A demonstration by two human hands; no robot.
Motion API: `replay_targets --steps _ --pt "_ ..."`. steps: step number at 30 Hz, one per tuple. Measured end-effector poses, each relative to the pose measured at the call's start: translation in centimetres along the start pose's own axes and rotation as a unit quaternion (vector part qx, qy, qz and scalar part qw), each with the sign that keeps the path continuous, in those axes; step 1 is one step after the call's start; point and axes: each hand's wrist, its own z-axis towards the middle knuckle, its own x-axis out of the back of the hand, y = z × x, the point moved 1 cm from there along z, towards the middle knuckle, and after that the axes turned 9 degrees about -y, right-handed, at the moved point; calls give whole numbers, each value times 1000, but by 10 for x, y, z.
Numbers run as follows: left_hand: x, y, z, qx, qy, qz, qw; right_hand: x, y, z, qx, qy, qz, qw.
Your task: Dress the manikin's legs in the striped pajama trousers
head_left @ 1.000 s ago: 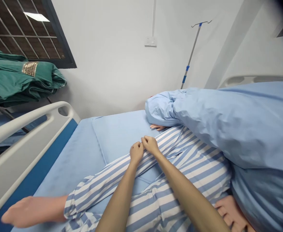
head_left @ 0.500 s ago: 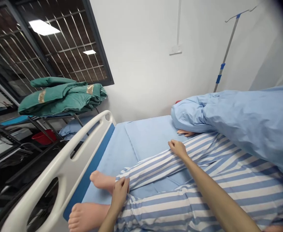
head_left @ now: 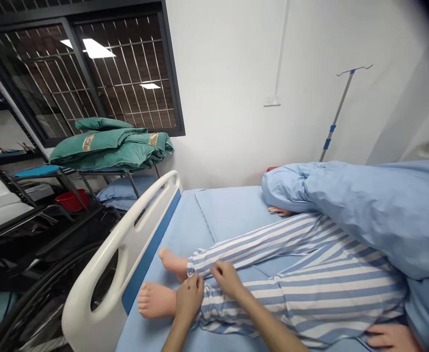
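Blue-and-white striped trousers cover the legs of a figure lying on the bed; its smooth bare feet look like a manikin's. My left hand is closed at the near trouser cuff, just above the near foot. Close beside it, my right hand has its fingers curled over the upper edge of the near trouser leg; whether cloth is between them is hidden. Beyond both hands lies the far foot, its cuff around the ankle. A light blue quilt is pushed up over the figure's upper body.
The white bed end board rises left of the feet. A wheelchair wheel stands beyond it. Folded green quilts lie on a chair under the window. A drip stand is behind the bed. The figure's hand rests at lower right.
My left hand has gone from the far trouser cuff to the near one. My right hand has moved from the far knee down toward the near lower leg. The view has shifted.
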Motion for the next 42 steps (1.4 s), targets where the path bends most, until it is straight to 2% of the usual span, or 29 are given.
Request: replay_targets --steps 3,6,10,15,19,22,24,27,28,29,31,35,38,42 --pt "1 -10 -9 -61 27 54 996 -27 -26 -4 -2 -5 16 1000" --pt "4 -20 -16 -113 63 93 987 -32 -39 1 -12 -1 36 999" --pt "8 -27 -19 -133 84 120 980 -31 -49 9 -9 21 72 997" --pt "14 -25 -21 -124 64 72 988 -51 -47 10 -52 42 95 993" --pt "22 -19 -16 -54 43 -57 996 -60 -45 5 -63 89 102 989" --pt "26 -10 -2 -26 47 -174 983 -58 -43 5 -66 110 143 981" --pt "25 -3 9 7 54 -280 958 -57 -40 6 -65 119 171 976" --pt "13 6 19 83 55 -458 883 -58 -36 7 -65 128 194 970" --pt "9 9 19 90 55 -475 874 -59 -34 7 -71 136 197 968" --pt "5 12 18 90 57 -467 878 -60 -33 7 -78 146 197 966" --pt "0 16 14 82 58 -408 907 -62 -32 7 -92 162 192 964" --pt "3 19 7 78 31 -310 947 -63 -32 7 -100 159 179 966" --pt "6 19 7 79 17 -258 963 -57 -34 9 -107 153 159 969" --pt "7 21 8 97 -1 -239 966 -39 -38 5 -78 103 58 990"
